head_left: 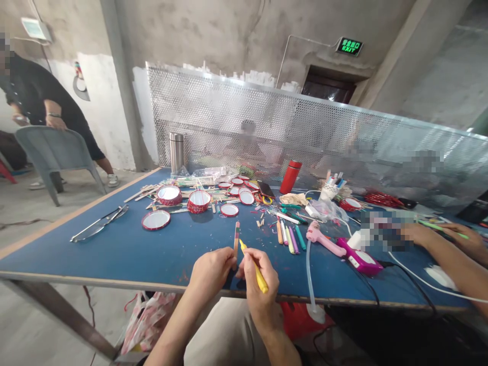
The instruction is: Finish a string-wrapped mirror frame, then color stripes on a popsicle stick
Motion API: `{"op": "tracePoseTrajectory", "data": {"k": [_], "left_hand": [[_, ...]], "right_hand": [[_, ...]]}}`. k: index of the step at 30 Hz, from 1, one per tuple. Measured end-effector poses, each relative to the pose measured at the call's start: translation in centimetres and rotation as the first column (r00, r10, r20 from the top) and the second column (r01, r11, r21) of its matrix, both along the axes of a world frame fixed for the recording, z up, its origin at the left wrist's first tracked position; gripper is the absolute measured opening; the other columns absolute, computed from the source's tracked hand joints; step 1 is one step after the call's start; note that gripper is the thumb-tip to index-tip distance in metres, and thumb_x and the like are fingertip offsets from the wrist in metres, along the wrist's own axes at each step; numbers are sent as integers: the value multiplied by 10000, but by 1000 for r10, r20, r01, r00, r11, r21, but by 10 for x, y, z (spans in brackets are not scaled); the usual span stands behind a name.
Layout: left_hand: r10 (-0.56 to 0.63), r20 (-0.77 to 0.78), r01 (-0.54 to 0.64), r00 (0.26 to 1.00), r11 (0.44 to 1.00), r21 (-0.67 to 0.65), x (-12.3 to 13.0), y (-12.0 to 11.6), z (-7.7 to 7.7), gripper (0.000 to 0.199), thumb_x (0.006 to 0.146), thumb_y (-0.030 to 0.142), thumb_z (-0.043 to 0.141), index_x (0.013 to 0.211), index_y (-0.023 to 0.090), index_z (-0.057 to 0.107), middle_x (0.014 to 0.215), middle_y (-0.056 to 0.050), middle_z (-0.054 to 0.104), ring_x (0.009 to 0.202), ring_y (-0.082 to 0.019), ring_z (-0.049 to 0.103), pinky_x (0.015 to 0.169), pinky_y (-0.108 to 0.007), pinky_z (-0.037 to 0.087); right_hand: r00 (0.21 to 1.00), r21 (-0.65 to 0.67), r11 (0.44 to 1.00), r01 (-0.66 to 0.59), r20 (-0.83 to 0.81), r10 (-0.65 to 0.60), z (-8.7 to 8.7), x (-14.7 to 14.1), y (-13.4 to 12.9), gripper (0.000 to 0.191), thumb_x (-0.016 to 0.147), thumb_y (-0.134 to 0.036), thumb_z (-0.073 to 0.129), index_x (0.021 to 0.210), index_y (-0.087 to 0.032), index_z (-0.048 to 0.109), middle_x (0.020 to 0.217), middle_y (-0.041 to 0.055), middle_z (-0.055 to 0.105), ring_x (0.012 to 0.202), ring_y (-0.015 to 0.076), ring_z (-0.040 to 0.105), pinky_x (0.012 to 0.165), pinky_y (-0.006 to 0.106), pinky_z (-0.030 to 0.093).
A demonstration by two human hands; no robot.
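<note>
Near the table's front edge, my left hand [214, 272] is closed on a thin wooden stick [237, 236], held upright, with red and dark coloured bands near its top. Just to the right, my right hand [261, 282] grips a yellow marker [256, 269], its tip pointing up and left beside the stick. The tip seems very near the stick; I cannot tell whether they touch. Several coloured markers [290, 239] lie in a row beyond my right hand. Small scraps are scattered on the blue surface in front of both hands.
Red-rimmed round tins [199, 201] and loose sticks cover the back of the blue table [114, 254]. A steel flask [176, 152] and a red flask [290, 176] stand behind. A pink glue gun [324, 240] and magenta power strip [360, 256] lie right, near another person's arms [446, 254].
</note>
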State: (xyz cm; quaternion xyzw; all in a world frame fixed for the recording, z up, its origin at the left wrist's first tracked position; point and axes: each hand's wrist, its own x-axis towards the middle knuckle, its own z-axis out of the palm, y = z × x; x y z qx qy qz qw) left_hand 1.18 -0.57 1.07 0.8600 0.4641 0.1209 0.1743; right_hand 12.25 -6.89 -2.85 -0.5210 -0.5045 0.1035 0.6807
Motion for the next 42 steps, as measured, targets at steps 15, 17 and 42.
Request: {"op": "tracePoseTrajectory", "data": {"k": [15, 17, 42], "left_hand": [[-4, 8, 4, 1000, 1000, 1, 0, 0, -1, 254, 945, 281, 413, 796, 230, 612, 827, -9, 730, 793, -159, 665, 595, -235, 310], [-8, 15, 8, 1000, 1000, -4, 0, -1, 0, 252, 947, 277, 409, 811, 231, 616, 838, -8, 731, 805, -160, 665, 601, -234, 315], [-3, 16, 3, 1000, 1000, -2, -1, 0, -1, 238, 934, 270, 440, 765, 217, 600, 804, -10, 729, 774, -163, 670, 579, -235, 287]], "right_hand": [[999, 22, 999, -30, 15, 30, 5, -2, -3, 182, 933, -305, 493, 950, -175, 619, 699, 4, 656, 505, 99, 595, 504, 207, 517], [999, 15, 999, -48, 21, 48, 3, -1, -3, 178, 933, -306, 498, 956, -179, 620, 710, 5, 661, 521, 104, 606, 517, 211, 520], [999, 2, 999, 39, 21, -39, 2, -2, -2, 182, 943, -289, 476, 957, -183, 623, 780, 23, 687, 550, 100, 624, 511, 194, 516]]}}
